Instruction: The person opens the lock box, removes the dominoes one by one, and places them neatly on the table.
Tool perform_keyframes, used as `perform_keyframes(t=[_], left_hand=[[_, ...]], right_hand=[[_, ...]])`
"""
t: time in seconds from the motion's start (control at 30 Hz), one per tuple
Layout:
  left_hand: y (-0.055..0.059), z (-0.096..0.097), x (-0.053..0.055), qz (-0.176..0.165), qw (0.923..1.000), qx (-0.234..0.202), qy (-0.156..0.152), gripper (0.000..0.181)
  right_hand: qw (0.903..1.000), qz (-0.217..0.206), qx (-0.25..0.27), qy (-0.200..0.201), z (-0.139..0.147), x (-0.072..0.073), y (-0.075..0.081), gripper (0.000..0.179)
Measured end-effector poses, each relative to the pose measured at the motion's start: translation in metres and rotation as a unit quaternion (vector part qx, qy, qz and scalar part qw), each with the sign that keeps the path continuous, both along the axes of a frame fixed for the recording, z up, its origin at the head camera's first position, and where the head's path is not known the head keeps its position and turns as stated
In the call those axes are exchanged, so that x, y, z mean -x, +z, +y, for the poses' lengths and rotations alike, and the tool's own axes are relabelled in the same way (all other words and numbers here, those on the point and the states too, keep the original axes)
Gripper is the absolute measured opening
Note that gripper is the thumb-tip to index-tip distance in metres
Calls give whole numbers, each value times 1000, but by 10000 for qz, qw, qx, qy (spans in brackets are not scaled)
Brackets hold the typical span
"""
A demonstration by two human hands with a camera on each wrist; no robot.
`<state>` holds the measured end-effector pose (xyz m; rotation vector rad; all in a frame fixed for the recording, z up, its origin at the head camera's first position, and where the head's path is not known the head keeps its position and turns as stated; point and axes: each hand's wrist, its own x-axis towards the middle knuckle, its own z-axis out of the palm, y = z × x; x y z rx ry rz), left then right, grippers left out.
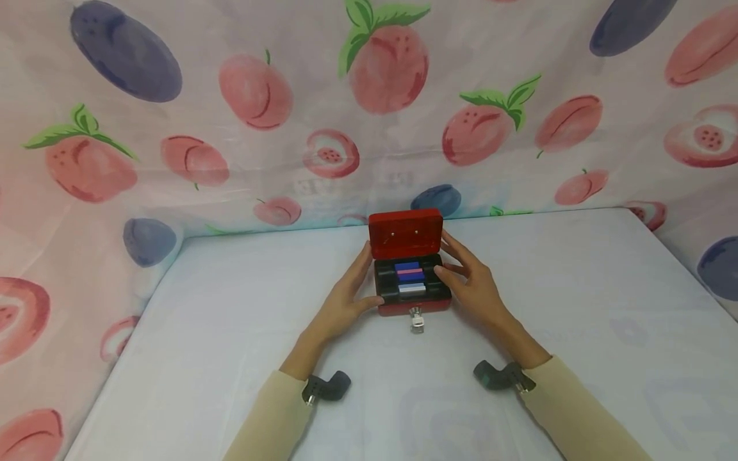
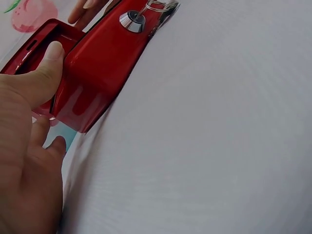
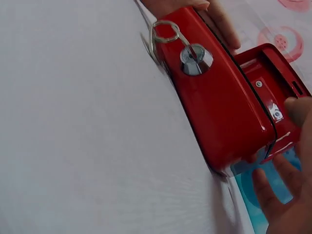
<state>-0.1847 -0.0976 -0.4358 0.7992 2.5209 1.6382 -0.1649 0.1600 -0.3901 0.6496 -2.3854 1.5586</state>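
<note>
Left grip (image 1: 340, 306): spread wide with nothing enclosed; your thumb touched the front left corner of the red box (image 1: 398, 309) and your fingers reached up its left side
Right grip (image 1: 478, 288): also spread, your thumb over the right edge of the black tray (image 1: 386, 285), your other fingers beside the lid (image 1: 405, 235); how firmly they pressed, you could not tell
Red box: one, between your hands on the far half of the tabletop (image 1: 230, 333), lid raised at the back
Tray contents: two blue strips (image 1: 407, 265), one pink strip (image 1: 410, 271) between them, and pale material (image 1: 412, 288) nearer you, whether one piece or two you could not tell
Lock (image 3: 195, 58): one, silver, on the front wall, with a key in it and a wire key ring (image 3: 165, 22) hanging off
Wrists: two beige sleeves (image 1: 271, 419) and two dark wrist devices (image 1: 331, 387), one pair per arm
Tabletop: white, faintly printed
Room: a pale cloth (image 1: 259, 153) printed with peaches and plums rose behind and at your left and right
Head view only: the tray's strips, seen from above
Wrist views: the front wall close up, the key in the lock, and a slot (image 3: 297, 87) in the lid's rim
</note>
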Motion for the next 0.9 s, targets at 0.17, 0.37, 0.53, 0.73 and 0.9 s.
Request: perform_keyframes(t=[0.17, 0.37, 0.53, 0.73, 0.9], left_hand=[[-1, -1, -1, -231, 9997, 97, 62, 97], [-1, -1, -1, -222, 9996, 143, 70, 95], [-2, -2, -1, -213, 9996, 166, 95, 94], [-3, -1, -2, -212, 9994, 220, 176, 92], [-4, -1, -2, -95, 9989, 341, 307, 90]], right_hand=[[10000, -12, -17, 20, 0, 0, -4, 65], [9996, 104, -245, -30, -1, -1, -4, 62], [9995, 168, -267, -11, 2, 4, -14, 62], [9993, 101, -354, -24, 11, 18, -38, 66], [9994, 166, -297, -9, 13, 20, -43, 64]])
